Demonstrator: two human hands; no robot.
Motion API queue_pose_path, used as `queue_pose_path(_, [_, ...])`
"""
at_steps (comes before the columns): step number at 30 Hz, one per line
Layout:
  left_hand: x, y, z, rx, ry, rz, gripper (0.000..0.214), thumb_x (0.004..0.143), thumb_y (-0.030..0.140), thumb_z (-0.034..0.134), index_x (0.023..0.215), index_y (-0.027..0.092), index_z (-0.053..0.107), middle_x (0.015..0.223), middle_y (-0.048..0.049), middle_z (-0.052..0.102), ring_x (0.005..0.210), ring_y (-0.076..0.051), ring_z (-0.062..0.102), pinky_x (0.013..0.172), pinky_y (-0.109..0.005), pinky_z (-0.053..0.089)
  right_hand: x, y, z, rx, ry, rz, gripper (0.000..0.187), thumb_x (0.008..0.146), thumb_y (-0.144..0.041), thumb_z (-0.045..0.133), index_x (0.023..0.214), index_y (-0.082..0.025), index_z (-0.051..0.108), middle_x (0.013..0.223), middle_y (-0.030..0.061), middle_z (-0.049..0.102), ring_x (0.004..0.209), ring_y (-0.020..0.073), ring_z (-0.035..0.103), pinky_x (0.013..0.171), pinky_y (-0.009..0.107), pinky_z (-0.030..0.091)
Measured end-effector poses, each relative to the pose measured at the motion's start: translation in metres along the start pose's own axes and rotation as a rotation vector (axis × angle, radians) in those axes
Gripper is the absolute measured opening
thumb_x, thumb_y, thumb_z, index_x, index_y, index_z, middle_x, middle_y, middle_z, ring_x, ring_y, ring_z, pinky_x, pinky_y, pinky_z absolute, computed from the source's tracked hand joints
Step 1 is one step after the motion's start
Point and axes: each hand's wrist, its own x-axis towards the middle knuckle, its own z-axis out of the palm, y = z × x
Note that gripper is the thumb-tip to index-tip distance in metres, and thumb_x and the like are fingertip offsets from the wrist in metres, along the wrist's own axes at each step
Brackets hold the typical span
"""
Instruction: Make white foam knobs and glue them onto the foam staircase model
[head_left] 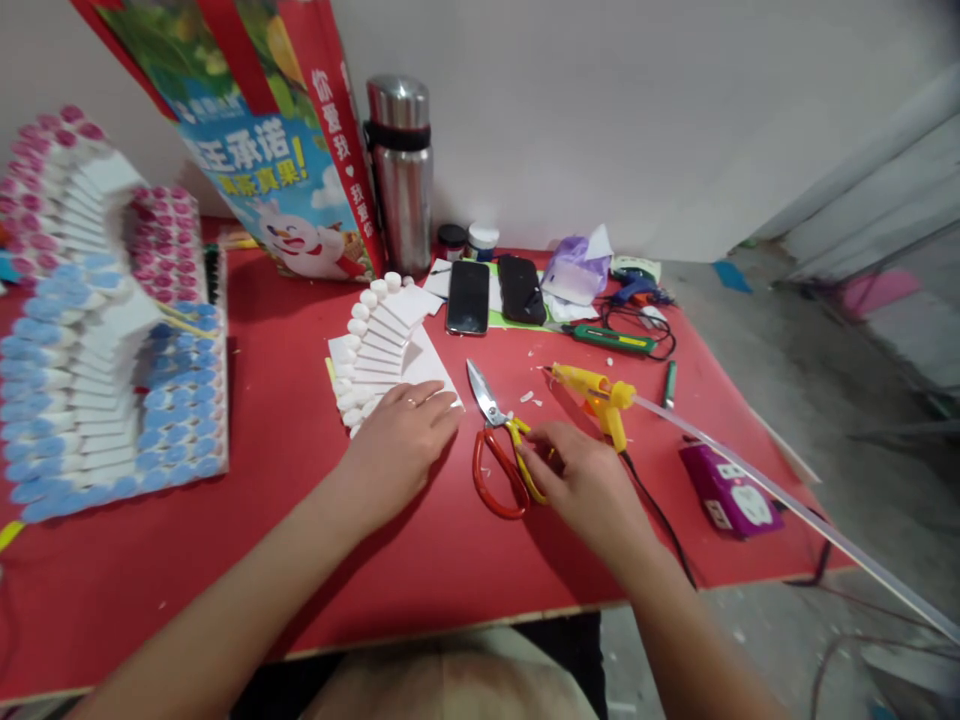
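My left hand [399, 432] lies with its fingers stretched out over the near edge of a white card model [386, 345], a curved row of white steps bordered by round white pieces, on a flat white sheet [436, 368]. A pair of scissors [493, 410] with one red and one yellow handle rests on the table, blades slightly apart and pointing away. My right hand [581, 478] is closed at the yellow handle, thumb against it; some of its fingertips are hidden. Just beyond that hand lies a yellow glue gun [600, 392] with a long clear glue stick [750, 475] in its back.
Blue and pink stepped models [112, 400] fill the left side of the red table [360, 580]. Behind stand a carton bag [285, 160], a steel flask [407, 190] and small jars [482, 240]. Phones [468, 298], a green cutter [611, 338] and a purple box [731, 490] lie farther right.
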Motion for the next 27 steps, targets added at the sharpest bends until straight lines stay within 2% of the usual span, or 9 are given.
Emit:
queue_pose_path(6, [0.025, 0.000, 0.020, 0.116, -0.135, 0.069, 0.040, 0.089, -0.001, 0.043, 0.118, 0.007, 0.068, 0.129, -0.0204, 0.069, 0.132, -0.035, 0.057, 0.114, -0.055, 0.036, -0.005, -0.014, 0.007, -0.313, -0.158, 0.049, 0.029, 0.097, -0.035, 0.059, 0.120, -0.016, 0.060, 0.110, 0.0130, 0.067, 0.077, 0.0245, 0.070, 0.057, 0.031, 0.037])
queue_pose_path(10, [0.019, -0.004, 0.015, 0.090, -0.150, 0.052, 0.036, 0.085, -0.003, 0.043, 0.105, 0.011, 0.071, 0.113, -0.0183, 0.071, 0.119, -0.032, 0.064, 0.114, -0.054, 0.038, -0.006, -0.030, 0.012, -0.415, -0.206, 0.050, 0.030, 0.095, -0.026, 0.051, 0.123, -0.016, 0.056, 0.104, 0.0139, 0.066, 0.075, 0.0277, 0.070, 0.054, 0.032, 0.034])
queue_pose_path(14, [0.004, -0.010, 0.006, 0.009, -0.145, -0.003, 0.041, 0.077, -0.008, 0.044, 0.100, 0.013, 0.071, 0.108, -0.0163, 0.072, 0.109, -0.030, 0.068, 0.114, -0.056, 0.040, -0.002, -0.039, 0.014, -0.453, -0.221, 0.109, 0.032, 0.086, -0.021, 0.060, 0.117, -0.014, 0.054, 0.098, 0.0174, 0.068, 0.083, 0.0316, 0.072, 0.058, 0.032, 0.038])
queue_pose_path(17, [-0.006, -0.004, 0.006, -0.270, -0.014, -0.134, 0.040, 0.086, 0.000, 0.044, 0.110, 0.017, 0.070, 0.122, -0.0158, 0.071, 0.118, -0.029, 0.066, 0.111, -0.053, 0.046, 0.001, -0.034, 0.013, -0.381, -0.257, 0.132, 0.035, 0.087, -0.025, 0.060, 0.119, -0.014, 0.051, 0.089, 0.0149, 0.071, 0.078, 0.0299, 0.072, 0.057, 0.031, 0.034])
queue_pose_path(19, [-0.010, 0.009, 0.011, -0.597, 0.124, -0.366, 0.029, 0.098, 0.019, 0.046, 0.119, 0.019, 0.068, 0.127, -0.0145, 0.070, 0.118, -0.028, 0.066, 0.103, -0.048, 0.052, 0.001, -0.028, 0.012, -0.260, -0.261, 0.116, 0.039, 0.088, -0.026, 0.058, 0.124, -0.015, 0.048, 0.082, 0.0096, 0.072, 0.073, 0.0276, 0.070, 0.055, 0.030, 0.030])
queue_pose_path(21, [-0.010, 0.025, 0.016, -1.000, 0.173, -0.636, 0.034, 0.104, 0.038, 0.043, 0.121, 0.018, 0.064, 0.111, -0.0129, 0.074, 0.097, -0.024, 0.072, 0.084, -0.040, 0.059, -0.002, -0.022, 0.011, -0.129, -0.231, 0.099, 0.043, 0.087, -0.024, 0.057, 0.127, -0.016, 0.045, 0.078, 0.0052, 0.070, 0.069, 0.0255, 0.069, 0.056, 0.029, 0.029])
queue_pose_path(22, [-0.009, 0.034, 0.018, -1.147, 0.129, -0.702, 0.039, 0.104, 0.048, 0.042, 0.115, 0.018, 0.064, 0.099, -0.0109, 0.074, 0.082, -0.022, 0.071, 0.071, -0.037, 0.059, -0.004, -0.021, 0.010, -0.077, -0.207, 0.096, 0.044, 0.086, -0.023, 0.057, 0.128, -0.016, 0.045, 0.076, 0.0037, 0.070, 0.067, 0.0247, 0.068, 0.056, 0.028, 0.030])
queue_pose_path(25, [-0.006, 0.055, 0.022, -1.323, -0.079, -0.644, 0.046, 0.101, 0.059, 0.042, 0.088, 0.019, 0.061, 0.075, -0.0045, 0.066, 0.064, -0.018, 0.061, 0.061, -0.031, 0.050, -0.009, -0.024, 0.009, 0.052, -0.132, 0.097, 0.042, 0.086, -0.025, 0.057, 0.126, -0.018, 0.045, 0.076, 0.0020, 0.068, 0.065, 0.0234, 0.066, 0.058, 0.028, 0.034])
queue_pose_path(27, [-0.006, 0.062, 0.022, -1.320, -0.087, -0.592, 0.044, 0.101, 0.058, 0.043, 0.086, 0.020, 0.059, 0.073, -0.0021, 0.062, 0.064, -0.017, 0.058, 0.062, -0.030, 0.047, -0.010, -0.026, 0.008, 0.141, -0.090, 0.097, 0.042, 0.088, -0.030, 0.058, 0.126, -0.019, 0.045, 0.079, 0.0021, 0.069, 0.064, 0.0229, 0.066, 0.060, 0.029, 0.038])
